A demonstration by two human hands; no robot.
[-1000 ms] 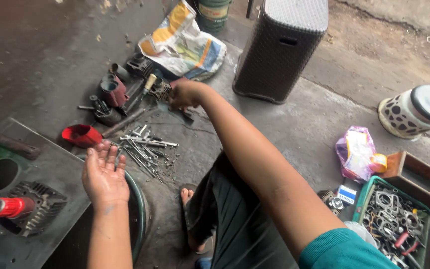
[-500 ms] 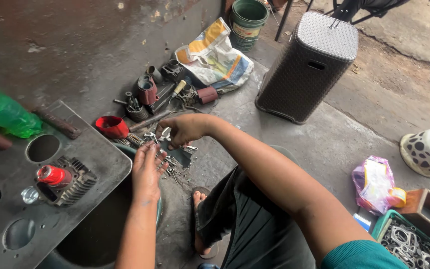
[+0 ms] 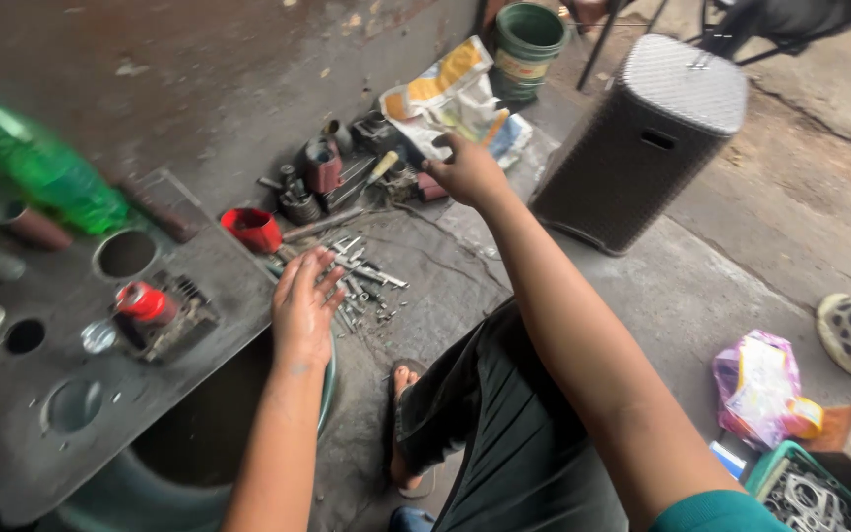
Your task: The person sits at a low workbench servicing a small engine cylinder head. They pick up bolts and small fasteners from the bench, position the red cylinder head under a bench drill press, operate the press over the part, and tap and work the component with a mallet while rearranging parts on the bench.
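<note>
A: Report the near ground first.

B: A dark metal plate (image 3: 100, 325) with round holes lies at the left, and a small engine part with a red cap (image 3: 155, 310) sits on it. The left hand (image 3: 305, 300) is flat, fingers spread and released, palm down, gripping nothing. Its fingertips reach the near edge of a scatter of bolts and small tools (image 3: 361, 276) on the concrete floor.

A: And the other hand?

B: The right hand (image 3: 467, 169) is stretched well beyond that scatter, fingers curled. I cannot tell whether it grasps anything. It sits just at the lower edge of a crumpled printed bag (image 3: 450, 99).

A: Surroundings, moving outward?

B: A red cup (image 3: 251, 229) lies left of the bolts; a blurred green bottle (image 3: 41, 163) is farther left. A dark woven bin (image 3: 647, 138) stands right of the outstretched hand. A green bucket (image 3: 527, 34) stands farthest back.
</note>
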